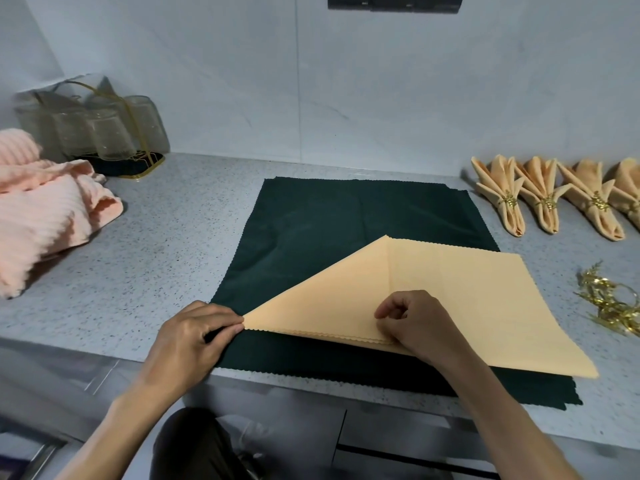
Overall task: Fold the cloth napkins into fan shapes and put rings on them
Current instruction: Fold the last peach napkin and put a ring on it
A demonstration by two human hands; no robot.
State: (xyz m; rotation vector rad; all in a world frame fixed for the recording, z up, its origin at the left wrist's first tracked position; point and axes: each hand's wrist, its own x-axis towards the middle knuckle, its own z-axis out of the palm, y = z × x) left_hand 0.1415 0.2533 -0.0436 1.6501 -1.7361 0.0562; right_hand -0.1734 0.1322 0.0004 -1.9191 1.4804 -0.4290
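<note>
a peach cloth napkin [450, 289], folded into a triangle, lies on a dark green cloth [311, 230] spread over the speckled counter [156, 244]. its scalloped edge runs along the near side, roughly from nine o'clock to three o'clock, with the peak pointing to twelve. my left hand [194, 337] pinches the napkin's nine o'clock corner between thumb and fingertips. my right hand [415, 323] rests on the napkin near the middle of that scalloped edge, fingers curled and pinching the layered hem. the cloth stretches away from both hands toward one and two o'clock, so my right hand is nearer its bulk; i judge the next fold runs along that long edge. at two o'clock, finished ringed fans [547, 199] sit in a row. at three o'clock lie loose gold rings [609, 303]. at ten o'clock are a pink towel [45, 216] and glasses [104, 129].
</note>
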